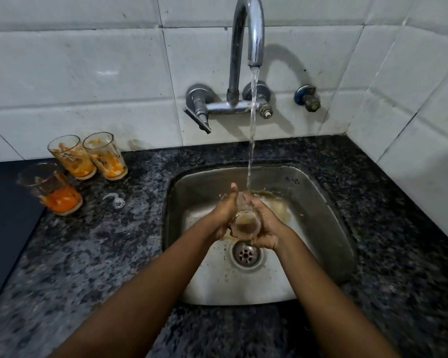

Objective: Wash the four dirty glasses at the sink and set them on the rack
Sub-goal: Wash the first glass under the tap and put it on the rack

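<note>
While water from the tap (248, 29) runs, your left hand (224, 211) and right hand (265, 223) fingers (254, 202) clasp one glass (245, 222) over the sink (321, 202); three dirty glasses (86, 161) stand on the table (114, 241), left of your fingers

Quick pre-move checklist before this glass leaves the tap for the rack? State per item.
1. Hold on the glass: left hand and right hand both wrap it over the sink. Ok.
2. Water: stream from the tap lands at the glass. Ok.
3. Glass rinsed clean: brownish tint shows at its base, blurred. Cannot tell.
4. Rack located: none in view. Not ok.
5. Remaining work: three dirty glasses with orange residue stand upright on the counter, left of the sink. Not ok.
6. Drain: uncovered, no pooling visible. Ok.
</note>
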